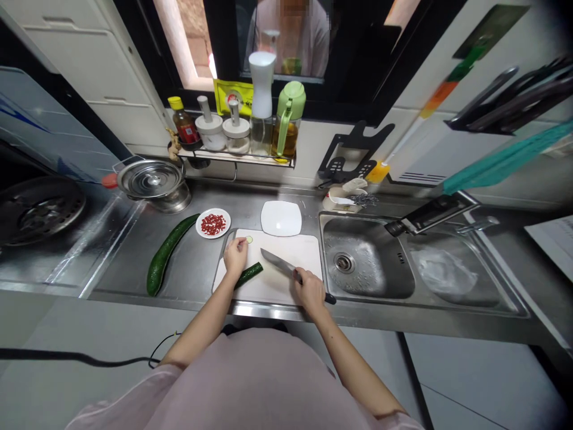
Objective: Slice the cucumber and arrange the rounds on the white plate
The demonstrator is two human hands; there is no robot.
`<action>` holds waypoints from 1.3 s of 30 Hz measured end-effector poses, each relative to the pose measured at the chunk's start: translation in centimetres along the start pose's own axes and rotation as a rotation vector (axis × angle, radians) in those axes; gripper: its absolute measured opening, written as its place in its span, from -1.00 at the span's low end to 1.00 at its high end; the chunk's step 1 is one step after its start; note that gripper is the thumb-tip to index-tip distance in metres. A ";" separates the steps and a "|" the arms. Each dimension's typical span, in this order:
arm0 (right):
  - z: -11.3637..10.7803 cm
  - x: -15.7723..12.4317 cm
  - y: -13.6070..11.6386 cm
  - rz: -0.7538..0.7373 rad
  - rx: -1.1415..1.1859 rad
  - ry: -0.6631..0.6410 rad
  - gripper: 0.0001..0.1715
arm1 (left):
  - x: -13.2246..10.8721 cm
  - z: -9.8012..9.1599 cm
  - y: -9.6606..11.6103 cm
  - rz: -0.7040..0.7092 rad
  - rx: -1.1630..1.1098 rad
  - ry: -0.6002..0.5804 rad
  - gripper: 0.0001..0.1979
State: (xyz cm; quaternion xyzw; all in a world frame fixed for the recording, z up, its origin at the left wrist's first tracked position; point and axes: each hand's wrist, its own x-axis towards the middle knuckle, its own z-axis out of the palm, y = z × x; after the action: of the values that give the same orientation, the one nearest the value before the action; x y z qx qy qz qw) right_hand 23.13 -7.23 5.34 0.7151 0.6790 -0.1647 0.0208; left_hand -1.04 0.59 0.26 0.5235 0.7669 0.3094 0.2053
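Note:
My left hand [236, 255] is over the left part of a white cutting board [286, 286], its fingers pinched together at a thin, pale cucumber slice [249, 239]. Below that hand lies a short piece of dark green cucumber [250, 273], partly hidden by my wrist. My right hand [310, 289] is closed around the black handle of a kitchen knife [280, 261]. The blade points up and left over the board, apart from the cucumber piece. An empty white plate [281, 218] touches or overlaps the board's far edge.
A long whole cucumber [169, 255] and a small plate of chopped red pieces [213, 223] lie left of the board. A lidded steel pot [154, 182] stands farther back. A wet sink [367, 257] adjoins on the right. Above hangs a condiment rack [237, 156] with several bottles.

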 end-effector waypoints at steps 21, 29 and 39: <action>0.9 0.5 -5.9 -0.184 0.001 -0.238 -0.67 | -7.0 -0.6 -3.6 0.647 0.315 -0.234 -0.63; 0.8 0.3 -5.7 -0.202 -0.010 -0.260 -0.68 | -7.1 -0.6 -3.5 0.634 0.311 -0.250 -0.62; 0.8 0.0 -5.7 -0.202 0.002 -0.260 -0.66 | -7.1 -0.6 -3.3 0.637 0.269 -0.239 -0.62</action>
State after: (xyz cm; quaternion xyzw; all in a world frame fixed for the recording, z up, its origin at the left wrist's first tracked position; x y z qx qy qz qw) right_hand 17.45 -6.97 5.72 0.6160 0.7388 -0.2577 0.0913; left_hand -1.06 -7.08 -1.62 0.7908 0.5699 0.1905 0.1163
